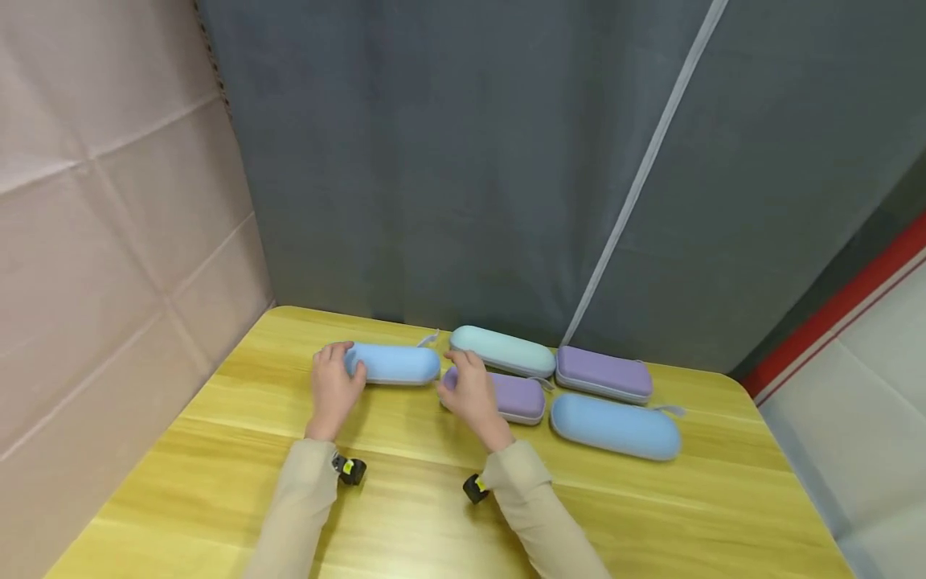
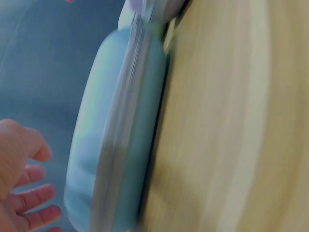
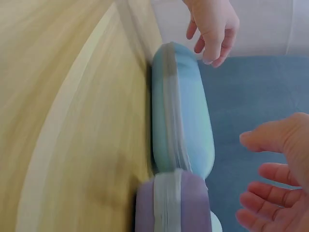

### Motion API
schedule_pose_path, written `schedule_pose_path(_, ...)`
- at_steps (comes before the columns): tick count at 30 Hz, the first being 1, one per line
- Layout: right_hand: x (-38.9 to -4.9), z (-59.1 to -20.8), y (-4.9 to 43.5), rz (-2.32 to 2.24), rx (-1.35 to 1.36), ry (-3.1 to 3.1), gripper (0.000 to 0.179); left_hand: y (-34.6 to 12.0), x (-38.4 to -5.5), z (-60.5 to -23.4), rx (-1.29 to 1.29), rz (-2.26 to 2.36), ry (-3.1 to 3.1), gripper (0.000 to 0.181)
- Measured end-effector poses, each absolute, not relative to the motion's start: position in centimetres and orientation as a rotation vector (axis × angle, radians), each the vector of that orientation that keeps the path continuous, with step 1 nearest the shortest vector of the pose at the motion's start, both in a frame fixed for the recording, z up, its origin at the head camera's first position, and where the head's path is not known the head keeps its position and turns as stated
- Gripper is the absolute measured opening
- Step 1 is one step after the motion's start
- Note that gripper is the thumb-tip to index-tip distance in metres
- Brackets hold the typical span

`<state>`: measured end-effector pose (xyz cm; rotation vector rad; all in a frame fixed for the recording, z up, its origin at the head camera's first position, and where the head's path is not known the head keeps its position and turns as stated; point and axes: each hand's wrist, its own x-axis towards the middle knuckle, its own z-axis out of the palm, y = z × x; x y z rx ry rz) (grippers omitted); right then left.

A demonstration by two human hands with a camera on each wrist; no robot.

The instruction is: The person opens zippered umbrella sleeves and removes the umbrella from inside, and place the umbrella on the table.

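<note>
A light blue zippered case (image 1: 394, 364) lies lengthwise on the table, its wrist strap at the far right end. My left hand (image 1: 336, 388) hovers by its left end; in the left wrist view the loosely bent fingers (image 2: 38, 195) are apart from the case. Over the left part of a purple zippered case (image 1: 517, 397) is my right hand (image 1: 473, 392), hiding some of its lid. The right wrist view has that hand's thumb and fingers (image 3: 268, 140) spread with nothing between them.
Behind the purple case lies a mint green case (image 1: 502, 350). To the right are another purple case (image 1: 604, 373) and a larger blue case (image 1: 615, 426). A grey curtain (image 1: 434, 161) hangs along the back edge of the wooden table (image 1: 405, 515).
</note>
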<state>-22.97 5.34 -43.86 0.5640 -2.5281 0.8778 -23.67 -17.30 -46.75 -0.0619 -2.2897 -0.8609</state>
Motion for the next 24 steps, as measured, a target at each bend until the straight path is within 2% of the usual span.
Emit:
schedule_pose_path(8, -25.3, -44.3, 2.0, 0.995, 0.495, -2.693, 0.053, -19.4, -24.5, -47.1, 0.305, -1.189, -2.395, 0.045)
schedule_pose_path(16, -26.6, -44.2, 0.6, 0.897, 0.380, -2.881, 0.058, -20.3, -25.0, -46.9, 0.474, -1.548, -2.429, 0.060)
schedule_pose_path(24, -27.5, -44.3, -0.4, 0.794, 0.283, -2.954, 0.061, -21.0, -25.5, -46.9, 0.594, -1.778, -2.399, 0.065)
